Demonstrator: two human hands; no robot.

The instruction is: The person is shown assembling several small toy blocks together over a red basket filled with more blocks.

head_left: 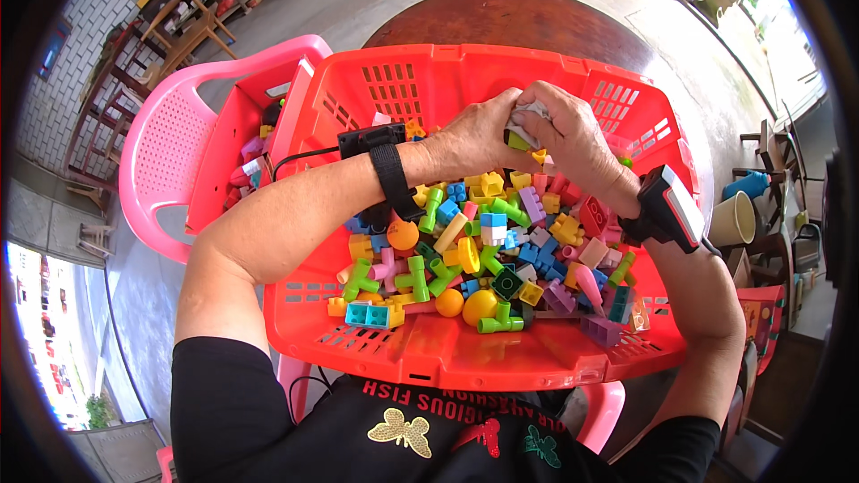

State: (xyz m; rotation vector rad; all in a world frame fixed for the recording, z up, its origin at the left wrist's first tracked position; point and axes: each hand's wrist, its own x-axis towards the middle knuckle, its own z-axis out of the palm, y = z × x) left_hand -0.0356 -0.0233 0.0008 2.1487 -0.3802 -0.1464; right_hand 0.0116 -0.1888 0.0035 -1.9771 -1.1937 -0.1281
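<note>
Both hands meet over the far part of a red plastic basket (376,360) heaped with colourful toy building blocks (506,215). A whitish cloth or tissue (534,111) shows between my fingers. Just under it, part of a yellow-green toy block (516,139) can be seen; the rest is hidden by the hands. My left hand (488,132) is closed around the block from the left. From the right, my right hand (573,130) is curled over the cloth, pressing it against the block.
A pink plastic chair (170,143) stands at the left, bearing a red box (213,181) with more pieces. Beyond the basket is a dark brown round table (510,18). At the right are a cream bucket (733,217) and wooden furniture. Orange balls (403,233) lie among the blocks.
</note>
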